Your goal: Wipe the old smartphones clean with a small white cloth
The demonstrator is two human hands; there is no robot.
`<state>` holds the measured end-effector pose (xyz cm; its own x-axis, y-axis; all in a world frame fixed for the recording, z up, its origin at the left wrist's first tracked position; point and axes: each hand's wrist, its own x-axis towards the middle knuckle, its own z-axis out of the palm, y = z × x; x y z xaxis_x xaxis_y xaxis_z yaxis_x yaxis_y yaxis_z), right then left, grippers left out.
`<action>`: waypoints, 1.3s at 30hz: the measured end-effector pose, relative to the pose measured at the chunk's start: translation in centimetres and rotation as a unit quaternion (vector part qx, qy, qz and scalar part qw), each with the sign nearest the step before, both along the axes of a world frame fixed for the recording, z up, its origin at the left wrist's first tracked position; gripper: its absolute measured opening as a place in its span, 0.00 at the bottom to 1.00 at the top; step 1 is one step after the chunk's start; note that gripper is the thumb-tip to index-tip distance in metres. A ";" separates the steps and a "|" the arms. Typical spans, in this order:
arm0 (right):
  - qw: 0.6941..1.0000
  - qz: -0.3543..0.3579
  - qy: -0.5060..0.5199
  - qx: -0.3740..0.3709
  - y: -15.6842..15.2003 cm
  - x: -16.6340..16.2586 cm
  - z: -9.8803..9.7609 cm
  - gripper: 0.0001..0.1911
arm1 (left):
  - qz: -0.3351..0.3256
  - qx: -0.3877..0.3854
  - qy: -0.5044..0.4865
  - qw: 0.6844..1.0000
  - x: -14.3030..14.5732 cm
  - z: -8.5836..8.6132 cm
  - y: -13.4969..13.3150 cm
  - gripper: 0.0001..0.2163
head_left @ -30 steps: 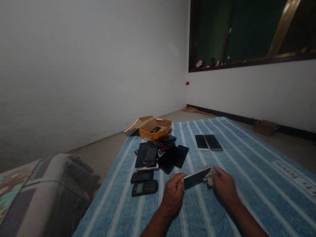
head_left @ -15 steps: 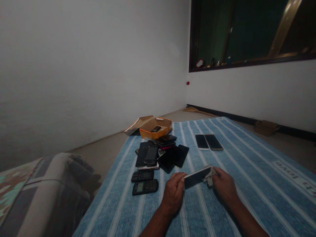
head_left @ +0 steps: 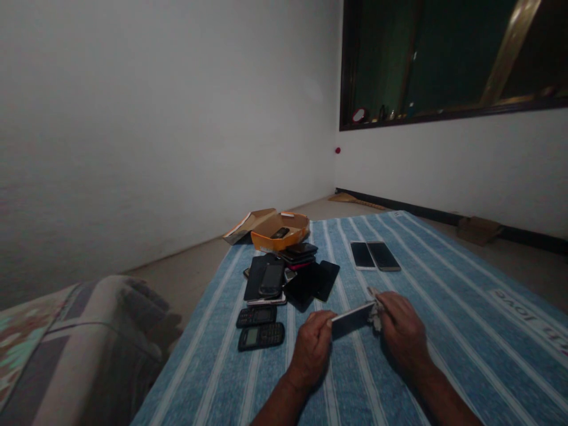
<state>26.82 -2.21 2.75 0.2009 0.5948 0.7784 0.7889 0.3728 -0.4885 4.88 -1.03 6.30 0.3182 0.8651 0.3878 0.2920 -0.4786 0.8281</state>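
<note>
My left hand grips the near end of a white-edged smartphone, held just above the blue striped mat. At the phone's far end my right hand pinches a small pale cloth against it. A heap of dark phones lies ahead and to the left. Two keypad phones lie side by side left of my left hand. Two smartphones lie flat further out on the mat.
An orange box lid holding a small phone sits at the mat's far left corner, with cardboard beside it. A folded blanket or cushion is at the left. A dark window fills the right wall.
My right hand with the cloth has shifted slightly up and over the phone's far end. The phone now tilts flatter. The left hand has stayed put.
</note>
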 end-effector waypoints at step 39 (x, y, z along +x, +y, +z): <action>0.973 0.128 -0.191 0.003 -1.5 -6.9 1.6 0.14 | -0.002 -0.013 -0.048 0.999 0.1 -0.5 0.2 0.13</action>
